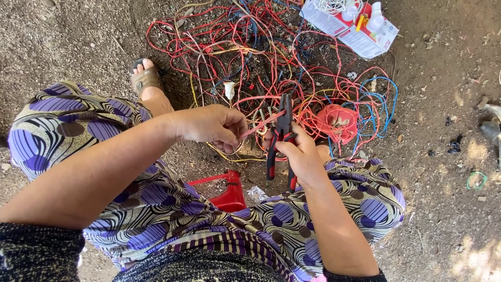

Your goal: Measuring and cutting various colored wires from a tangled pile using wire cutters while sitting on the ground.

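My left hand (211,125) pinches the end of a red wire (259,124) that runs up and right toward the jaws of a pair of pliers (282,137). My right hand (296,152) grips the pliers by their red and black handles, jaws pointing away from me. The jaws sit around or beside the red wire; I cannot tell which. Both hands hover over my lap, just in front of a big tangle of red, blue and yellow wires (271,62) on the dirt ground.
A white and red cardboard box (348,25) with small parts lies at the far right of the tangle. A crumpled red piece (338,122) sits by the wires. A red plastic stool (228,194) shows between my knees. My sandalled foot (147,81) rests on the ground at left.
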